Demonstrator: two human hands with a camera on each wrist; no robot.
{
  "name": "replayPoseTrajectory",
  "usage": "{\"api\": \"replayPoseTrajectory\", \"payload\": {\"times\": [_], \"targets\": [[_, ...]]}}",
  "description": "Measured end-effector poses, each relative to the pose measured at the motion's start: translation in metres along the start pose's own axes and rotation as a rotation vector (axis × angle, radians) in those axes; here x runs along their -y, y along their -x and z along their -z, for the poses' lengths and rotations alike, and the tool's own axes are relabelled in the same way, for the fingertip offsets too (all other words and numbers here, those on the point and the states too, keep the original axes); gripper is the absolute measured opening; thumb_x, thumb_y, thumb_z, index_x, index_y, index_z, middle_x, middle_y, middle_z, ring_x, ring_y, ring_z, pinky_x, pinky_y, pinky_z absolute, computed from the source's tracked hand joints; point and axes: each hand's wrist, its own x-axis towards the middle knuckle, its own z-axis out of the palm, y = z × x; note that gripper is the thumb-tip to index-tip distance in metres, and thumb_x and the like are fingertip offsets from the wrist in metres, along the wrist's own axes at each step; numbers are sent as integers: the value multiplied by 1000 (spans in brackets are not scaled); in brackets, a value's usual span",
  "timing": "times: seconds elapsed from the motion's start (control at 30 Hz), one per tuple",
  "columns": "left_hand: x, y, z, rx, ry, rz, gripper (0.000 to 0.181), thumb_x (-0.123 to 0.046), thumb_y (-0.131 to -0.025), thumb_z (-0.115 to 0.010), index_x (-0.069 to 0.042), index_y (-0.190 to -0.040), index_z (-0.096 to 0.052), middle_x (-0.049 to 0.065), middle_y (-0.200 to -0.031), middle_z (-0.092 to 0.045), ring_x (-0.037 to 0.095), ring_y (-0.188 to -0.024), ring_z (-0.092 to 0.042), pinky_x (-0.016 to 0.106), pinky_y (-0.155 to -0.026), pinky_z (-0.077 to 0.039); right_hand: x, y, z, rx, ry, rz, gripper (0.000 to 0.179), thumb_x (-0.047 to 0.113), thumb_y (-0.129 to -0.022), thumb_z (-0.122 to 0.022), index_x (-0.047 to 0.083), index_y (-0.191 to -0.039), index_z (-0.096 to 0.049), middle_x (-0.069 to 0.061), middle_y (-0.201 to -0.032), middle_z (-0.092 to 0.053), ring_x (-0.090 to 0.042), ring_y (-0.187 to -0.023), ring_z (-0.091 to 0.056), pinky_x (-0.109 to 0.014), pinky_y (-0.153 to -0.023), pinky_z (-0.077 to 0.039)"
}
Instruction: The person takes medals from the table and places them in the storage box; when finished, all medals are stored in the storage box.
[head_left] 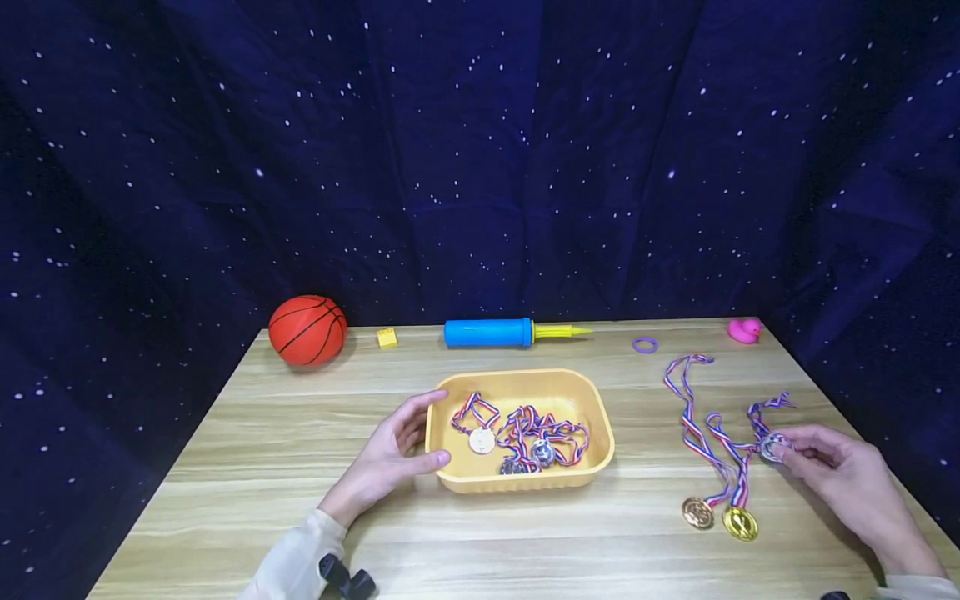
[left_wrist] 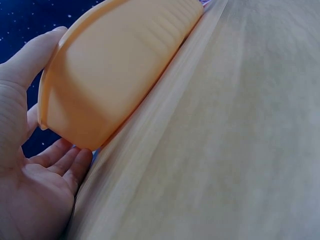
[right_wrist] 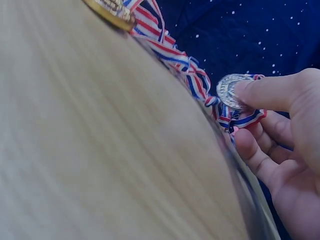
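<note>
My left hand (head_left: 390, 446) holds the left end of a yellow plastic basin (head_left: 600, 417), its thumb at the rim. In the left wrist view, the fingers (left_wrist: 77, 167) of that hand reach the basin's lower edge. Inside the basin lie several medals, among them a pale medal (head_left: 482, 440) and a silver one (head_left: 543, 452), with tangled striped ribbons. On the right, my right hand (head_left: 851, 475) pinches a silver medal (right_wrist: 231, 91) between thumb and fingers, its ribbon bunched beside them. A bronze medal (head_left: 697, 512) and a gold medal (head_left: 741, 524) lie on the table close by.
Along the back of the wooden table (head_left: 300, 467) are a red basketball (head_left: 308, 330), a yellow block (head_left: 387, 337), a blue hand pump (head_left: 487, 332), a purple ring (head_left: 645, 344) and a pink duck (head_left: 744, 331). A dark starry curtain (head_left: 480, 167) hangs behind.
</note>
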Motion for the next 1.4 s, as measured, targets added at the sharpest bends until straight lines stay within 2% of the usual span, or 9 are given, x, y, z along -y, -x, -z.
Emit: {"api": "replayPoseTrajectory", "payload": {"times": [0.1, 0.2, 0.33, 0.5, 0.73, 1.03, 1.27, 1.4], "targets": [[-1, 0, 0, -2, 2, 3, 86, -8, -92, -92, -22, -165, -50, 14, -175, -43, 39, -160, -43, 22, -125, -40, 6, -1, 1, -35, -17, -15, 19, -2, -98, -83, -1, -117, -80, 20, -95, -80, 6, -80, -71, -11, -67, -55], [-1, 0, 0, -2, 3, 5, 86, -8, -92, -91, -22, -166, -50, 11, -175, -42, 38, -161, -41, 20, -124, -40, 14, -2, 2, -59, -68, -38, 20, -3, -99, -81, -1, -118, -80, 17, -92, -80, 4, -78, -74, -12, -67, -58], [-1, 0, 0, -1, -5, 8, 87, -9, -92, -92, -23, -166, -50, 6, -177, -41, 37, -162, -40, 31, -130, -37, 25, -6, 3, -103, -112, -49, 22, -4, -100, -79, -2, -122, -80, 12, -91, -81, 2, -78, -75, -13, -69, -60], [0, 0, 0, 2, -7, 7, 86, -7, -92, -91, -24, -166, -50, 5, -177, -41, 37, -163, -39, 50, -134, -30, 41, -15, 6, -172, -145, -37, 29, -8, -99, -79, -4, -128, -79, 15, -91, -80, 6, -81, -73, -9, -72, -57], [-1, 1, 0, 6, -8, 7, 87, -9, -92, -91, -23, -167, -49, 6, -177, -40, 36, -162, -40, 48, -134, -32, 71, -38, 10, -219, -164, 0, 31, -8, -98, -80, -7, -129, -77, 17, -92, -80, 8, -83, -73, -7, -74, -56], [-2, -1, 0, -5, -13, -1, 87, -9, -92, -91, -25, -167, -49, 4, -178, -39, 37, -163, -38, 56, -135, -27, 117, -73, 22, -265, -189, 105, 32, -7, -99, -79, -9, -131, -76, 12, -88, -78, 5, -76, -71, -8, -67, -55], [-3, 0, -1, -6, -9, 10, 88, -11, -91, -92, -25, -167, -49, 4, -178, -39, 36, -163, -39, 54, -135, -28, 146, -93, 27, -266, -436, 168, 34, -12, -95, -81, -16, -128, -73, 1, -91, -83, -6, -77, -78, -11, -75, -61], [-2, 0, -1, -7, -16, 14, 87, -11, -92, -92, -25, -167, -49, 4, -178, -40, 36, -163, -39, 55, -135, -28, 161, -102, 23, -260, -475, 216, 33, -12, -95, -81, -18, -126, -73, -2, -93, -83, -9, -77, -77, -14, -75, -62]]}}
